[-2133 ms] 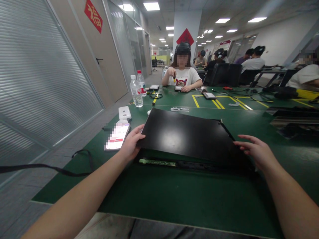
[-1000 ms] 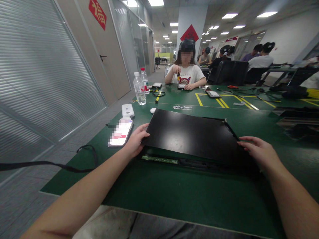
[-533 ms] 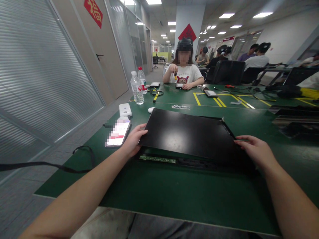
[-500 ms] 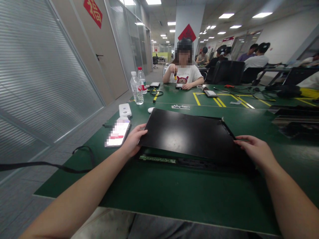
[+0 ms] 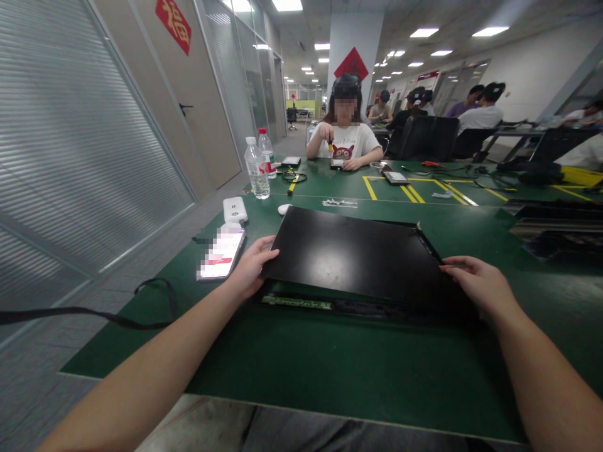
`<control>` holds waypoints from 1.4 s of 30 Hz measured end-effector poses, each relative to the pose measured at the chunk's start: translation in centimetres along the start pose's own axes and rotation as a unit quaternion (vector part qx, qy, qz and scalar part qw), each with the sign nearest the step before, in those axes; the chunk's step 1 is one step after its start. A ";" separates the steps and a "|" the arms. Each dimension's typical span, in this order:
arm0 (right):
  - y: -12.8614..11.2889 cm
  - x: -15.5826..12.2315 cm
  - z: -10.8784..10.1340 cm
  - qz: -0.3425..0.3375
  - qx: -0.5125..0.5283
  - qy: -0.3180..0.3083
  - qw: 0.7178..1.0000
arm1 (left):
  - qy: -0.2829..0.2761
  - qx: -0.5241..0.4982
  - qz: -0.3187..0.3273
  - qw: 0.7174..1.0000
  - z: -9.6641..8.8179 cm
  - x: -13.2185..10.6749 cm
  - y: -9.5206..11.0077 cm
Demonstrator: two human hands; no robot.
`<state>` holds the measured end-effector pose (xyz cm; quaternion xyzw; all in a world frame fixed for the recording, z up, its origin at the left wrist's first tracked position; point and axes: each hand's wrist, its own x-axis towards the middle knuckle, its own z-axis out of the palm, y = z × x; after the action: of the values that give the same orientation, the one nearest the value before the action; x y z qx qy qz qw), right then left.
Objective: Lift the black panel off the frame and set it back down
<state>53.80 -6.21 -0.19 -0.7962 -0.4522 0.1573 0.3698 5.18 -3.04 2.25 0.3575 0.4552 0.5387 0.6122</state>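
A thin black screen panel [image 5: 334,251] with a dull sheen lies tilted over a black frame [image 5: 377,309], its left side raised. Along the near side of the frame runs a green circuit board strip [image 5: 296,303]. My left hand [image 5: 252,267] grips the panel's left edge, thumb on top and fingers beneath. At the right edge my right hand [image 5: 475,276] is closed with thumb and fingers where panel and frame rim meet; its fingertips are partly hidden. Much of the frame is covered by the panel.
Left of the panel are a phone [image 5: 221,254], a white power bank [image 5: 234,210] and a white mouse [image 5: 284,209]. Two bottles [image 5: 258,169] stand farther back. Across the green table [image 5: 330,370] a person [image 5: 346,138] holds a screwdriver. Dark strips [image 5: 560,232] lie at right.
The whole view has shifted very slightly. Both hands keep their places on the panel, which shows no clear movement.
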 end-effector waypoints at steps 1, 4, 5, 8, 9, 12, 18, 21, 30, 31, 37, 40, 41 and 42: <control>-0.3 -0.2 -0.1 0.010 -0.004 -0.001 1.000 | 0.000 -0.002 -0.001 1.000 0.0 0.0 0.0; -0.9 -0.5 -0.2 0.018 -0.007 0.001 1.000 | 0.001 -0.007 0.000 1.000 0.1 0.0 0.0; -1.0 -0.5 -0.2 0.017 -0.008 0.001 1.000 | 0.000 -0.007 0.000 1.000 0.1 0.0 0.0; -1.0 -0.5 -0.3 0.018 -0.017 -0.006 1.000 | -0.007 -0.003 0.002 1.000 0.1 -0.1 0.0; -1.0 -0.4 -0.3 0.018 -0.019 -0.009 1.000 | -0.007 -0.003 0.001 1.000 0.1 -0.1 0.1; -0.9 -0.3 -0.3 0.012 -0.017 -0.014 1.000 | -0.004 -0.009 -0.004 1.000 0.2 -0.2 0.1; 0.0 0.2 0.1 0.010 -0.007 -0.008 1.000 | 0.002 -0.001 -0.003 1.000 0.6 -0.4 0.2; 0.6 0.6 0.2 -0.012 -0.014 0.001 1.000 | 0.011 0.002 -0.007 1.000 0.7 -0.4 0.2; 0.1 0.2 0.0 -0.018 -0.027 0.003 0.999 | 0.006 0.002 -0.018 1.000 0.3 0.0 0.3; 0.0 0.1 0.0 -0.013 -0.029 0.003 0.999 | 0.002 0.001 -0.021 1.000 0.2 0.0 0.3; 0.1 0.1 -0.1 -0.010 -0.041 -0.004 0.999 | -0.003 0.009 -0.027 1.000 0.2 0.0 0.2; 0.2 0.2 -0.1 -0.015 -0.045 -0.003 0.999 | -0.003 0.013 -0.020 1.000 0.3 -0.1 0.2; 0.2 0.2 -0.1 -0.017 -0.046 -0.005 0.999 | -0.001 0.013 -0.018 1.000 0.4 -0.2 0.2; 0.2 0.3 -0.1 -0.017 -0.048 -0.008 0.999 | 0.001 0.013 -0.016 1.000 0.4 -0.2 0.2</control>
<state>54.12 -6.11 -0.22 -0.8042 -0.4757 0.1354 0.3297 5.51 -3.22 2.61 0.3576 0.4686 0.5227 0.6158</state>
